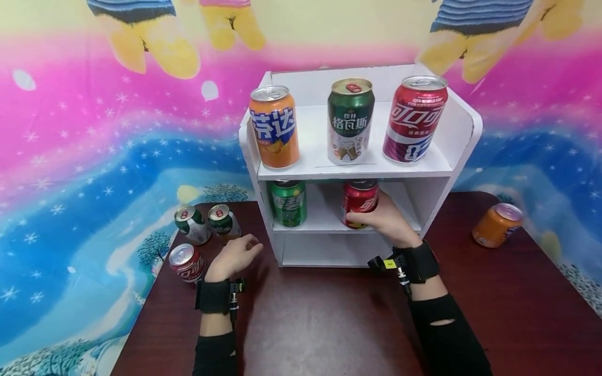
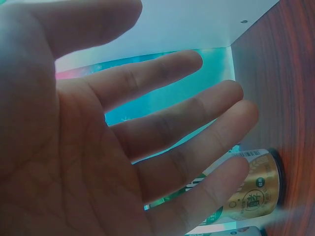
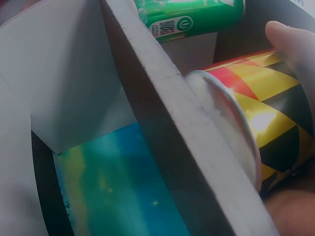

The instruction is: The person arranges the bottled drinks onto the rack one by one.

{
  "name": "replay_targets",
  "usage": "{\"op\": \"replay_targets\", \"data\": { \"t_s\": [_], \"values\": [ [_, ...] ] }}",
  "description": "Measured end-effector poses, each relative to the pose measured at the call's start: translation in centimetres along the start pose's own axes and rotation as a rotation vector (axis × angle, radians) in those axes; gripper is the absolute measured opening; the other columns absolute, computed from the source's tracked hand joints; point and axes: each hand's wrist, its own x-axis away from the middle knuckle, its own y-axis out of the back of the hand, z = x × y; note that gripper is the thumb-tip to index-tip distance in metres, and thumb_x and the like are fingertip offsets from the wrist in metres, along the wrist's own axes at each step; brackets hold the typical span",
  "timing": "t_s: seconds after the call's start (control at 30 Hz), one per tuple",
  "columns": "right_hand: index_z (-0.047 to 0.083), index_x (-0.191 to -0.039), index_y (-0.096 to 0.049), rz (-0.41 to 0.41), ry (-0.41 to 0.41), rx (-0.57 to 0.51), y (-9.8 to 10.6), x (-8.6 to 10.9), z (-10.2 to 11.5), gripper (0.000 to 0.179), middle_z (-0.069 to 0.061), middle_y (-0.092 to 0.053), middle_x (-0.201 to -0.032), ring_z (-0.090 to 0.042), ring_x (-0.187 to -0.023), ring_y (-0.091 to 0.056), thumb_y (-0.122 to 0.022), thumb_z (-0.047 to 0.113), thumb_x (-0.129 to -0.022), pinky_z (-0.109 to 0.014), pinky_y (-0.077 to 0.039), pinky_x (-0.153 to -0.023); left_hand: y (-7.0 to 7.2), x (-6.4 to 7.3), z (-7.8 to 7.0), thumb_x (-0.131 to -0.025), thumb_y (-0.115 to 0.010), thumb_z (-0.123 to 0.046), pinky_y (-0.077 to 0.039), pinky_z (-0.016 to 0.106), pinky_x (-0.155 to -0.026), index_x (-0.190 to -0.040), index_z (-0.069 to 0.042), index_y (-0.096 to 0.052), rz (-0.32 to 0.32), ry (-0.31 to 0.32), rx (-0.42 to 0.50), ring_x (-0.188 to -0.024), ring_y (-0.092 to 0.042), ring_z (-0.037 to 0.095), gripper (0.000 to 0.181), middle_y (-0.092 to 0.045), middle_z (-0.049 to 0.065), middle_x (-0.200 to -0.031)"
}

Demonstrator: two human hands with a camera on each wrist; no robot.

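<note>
My right hand (image 1: pixel 389 219) grips a red cola can (image 1: pixel 359 203) at the middle shelf of the white rack (image 1: pixel 362 169). In the right wrist view the can's yellow-and-black checked lower part (image 3: pixel 275 110) shows, its base beside the shelf's front edge. On that same shelf, to the left, a green can (image 1: pixel 289 203) stands upright. My left hand (image 1: pixel 235 256) is held over the table left of the rack, its fingers straight and spread in the left wrist view and holding nothing. Nearest to it are two green-and-white cans (image 1: pixel 224 222) and a red can (image 1: pixel 187 262).
The rack's top shelf bears an orange can (image 1: pixel 275 128), a dark green can (image 1: pixel 350 121) and a red-and-white can (image 1: pixel 416 120). Another orange can (image 1: pixel 497 225) stands on the brown table (image 1: pixel 320 318) at the right. A printed cloth (image 1: pixel 117 130) hangs behind everything.
</note>
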Motion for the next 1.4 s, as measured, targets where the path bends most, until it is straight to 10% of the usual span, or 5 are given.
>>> {"op": "replay_targets", "data": {
  "t_s": [1.4],
  "values": [
    [0.016, -0.144, -0.019, 0.038, 0.030, 0.092, -1.9, -0.9, -0.3, 0.090, -0.008, -0.037, -0.136, -0.026, -0.122, -0.040, -0.079, 0.013, -0.077, -0.046, -0.030, -0.105, 0.2, -0.1, 0.4, -0.097, -0.052, -0.032, -0.049, 0.046, -0.078, -0.121, -0.008, -0.059, -0.002, -0.017, -0.027, -0.094, -0.060, 0.026, 0.034, -0.063, 0.013, -0.110]
  ]
}}
